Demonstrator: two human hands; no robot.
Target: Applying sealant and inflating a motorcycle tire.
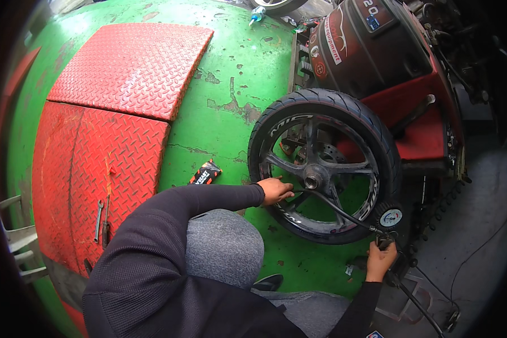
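A motorcycle wheel (304, 167) with a black tyre (387, 147) and a dark spoked rim leans in front of me. My left hand (275, 191) is at the rim's left side, its fingers closed around the end of a thin black air hose (338, 209). This hose crosses the wheel below the hub to a tyre inflator (384, 242) with a round dial gauge (390, 216). My right hand (381, 261) grips the inflator's body, just off the tyre's lower right. The hose tip and any valve are hidden by my left fingers.
A red and black machine (372, 48) stands behind the wheel. Left are red tread-plate ramps (124, 67) with a wrench (99, 221) and a thin tool (106, 228) on one. A black and orange packet (206, 172) lies on the green floor. Hoses (417, 304) trail at lower right.
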